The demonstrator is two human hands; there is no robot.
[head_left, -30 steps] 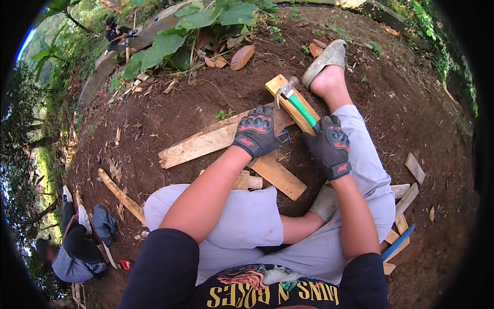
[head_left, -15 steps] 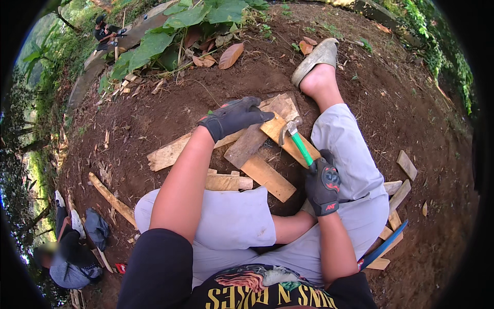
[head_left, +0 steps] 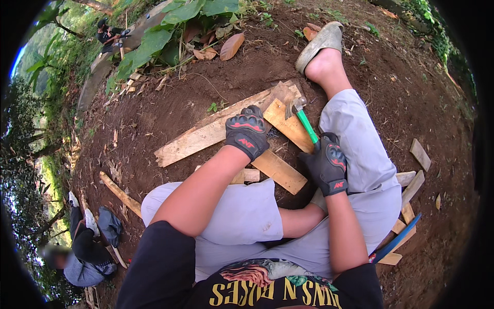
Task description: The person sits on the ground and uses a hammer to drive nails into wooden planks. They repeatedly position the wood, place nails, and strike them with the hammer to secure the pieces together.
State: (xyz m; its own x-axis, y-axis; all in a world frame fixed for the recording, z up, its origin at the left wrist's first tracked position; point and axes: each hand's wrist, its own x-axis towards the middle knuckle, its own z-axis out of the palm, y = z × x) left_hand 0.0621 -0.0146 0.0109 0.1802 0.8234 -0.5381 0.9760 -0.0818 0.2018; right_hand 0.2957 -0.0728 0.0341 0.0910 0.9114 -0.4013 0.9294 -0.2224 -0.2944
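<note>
My right hand (head_left: 329, 164), in a black work glove with red trim, is closed around the green handle of a claw hammer (head_left: 306, 122). The hammer's metal head lies over the upper part of a yellowish board (head_left: 289, 125). My left hand (head_left: 247, 131), gloved alike, is closed with its back up, over the middle of the crossed boards. Its fingertips are hidden, so what they grip does not show. A long pale board (head_left: 193, 140) runs behind it, and another short board (head_left: 280, 171) slants out below. Small dark slivers like nails (head_left: 273, 133) lie beside the left hand.
My bent legs frame the boards. Wood offcuts (head_left: 411, 188) and a blue-edged tool (head_left: 396, 239) lie by my right leg. A pole (head_left: 120, 193) lies at left. One person sits at lower left, another at far left near leafy plants (head_left: 170, 36).
My left hand has drawn back from the yellowish board's end, turned back-up and closed over the crossed boards. The right hand keeps the hammer at the same board. The view has shifted slightly.
</note>
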